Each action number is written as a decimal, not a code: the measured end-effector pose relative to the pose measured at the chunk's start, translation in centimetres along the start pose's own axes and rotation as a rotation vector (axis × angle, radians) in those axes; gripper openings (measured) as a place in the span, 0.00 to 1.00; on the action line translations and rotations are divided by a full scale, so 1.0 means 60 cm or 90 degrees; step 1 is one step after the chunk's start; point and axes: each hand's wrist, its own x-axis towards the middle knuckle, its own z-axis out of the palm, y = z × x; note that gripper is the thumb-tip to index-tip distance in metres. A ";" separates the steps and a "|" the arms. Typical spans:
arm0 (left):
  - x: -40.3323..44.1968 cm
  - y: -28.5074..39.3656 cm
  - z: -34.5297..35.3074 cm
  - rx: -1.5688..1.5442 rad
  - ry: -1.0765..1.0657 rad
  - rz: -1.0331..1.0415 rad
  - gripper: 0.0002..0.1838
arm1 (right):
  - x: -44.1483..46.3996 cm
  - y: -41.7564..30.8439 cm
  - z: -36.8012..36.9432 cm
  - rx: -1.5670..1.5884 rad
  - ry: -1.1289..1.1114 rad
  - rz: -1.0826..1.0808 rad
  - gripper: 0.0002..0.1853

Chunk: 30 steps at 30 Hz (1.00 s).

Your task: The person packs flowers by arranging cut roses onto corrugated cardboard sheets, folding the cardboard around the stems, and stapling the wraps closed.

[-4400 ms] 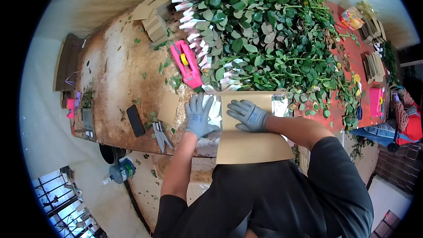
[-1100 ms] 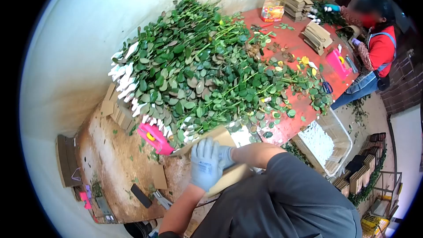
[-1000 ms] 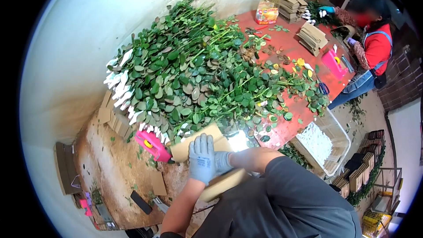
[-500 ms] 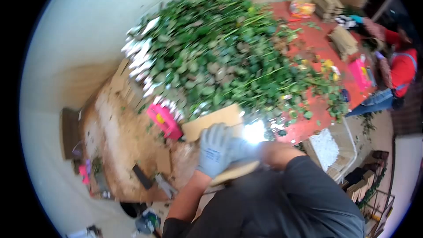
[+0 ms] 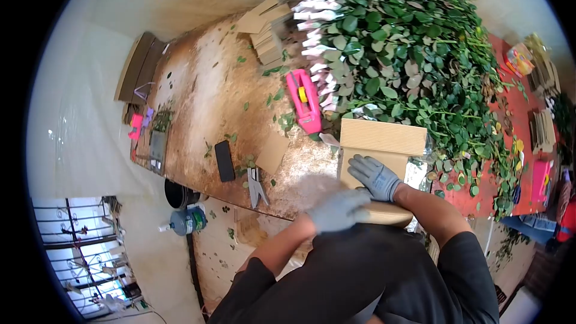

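Corrugated cardboard lies at the table's front edge, its far end folded over with the ridged side up and its near end curving down by my body. My right hand, in a grey glove, rests flat on its smooth middle with the fingers spread. Blurred by motion, my left hand is at the cardboard's near left edge; its fingers are smeared. Beyond the cardboard lies a large pile of leafy stems with white-wrapped heads at the left end.
A pink tape dispenser, a black phone, a grey stapler-like tool and a flat cardboard piece lie left of my hands. Folded cardboard is stacked farther back. A co-worker's red clothing shows at the right edge.
My hands were together on the cardboard and have come apart, the left one now nearer my body. The cardboard's far flap now shows its ridged side. The view has turned toward the left of the table.
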 end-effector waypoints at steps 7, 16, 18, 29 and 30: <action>-0.082 -0.313 -0.077 0.447 0.278 -0.472 0.51 | 0.002 -0.002 -0.008 0.005 -0.008 0.019 0.36; -0.100 -0.361 -0.037 0.339 0.241 -0.507 0.55 | 0.002 0.001 -0.001 0.015 -0.013 0.023 0.36; -0.101 -0.323 -0.039 0.349 0.268 -0.512 0.55 | 0.001 0.001 -0.002 0.032 -0.009 0.021 0.36; -0.093 -0.184 -0.081 -0.165 0.680 -0.257 0.39 | -0.006 0.003 0.019 0.020 0.046 0.010 0.36; -0.073 -0.154 -0.066 -0.322 0.545 -0.254 0.32 | -0.007 0.005 0.022 0.029 0.057 0.002 0.37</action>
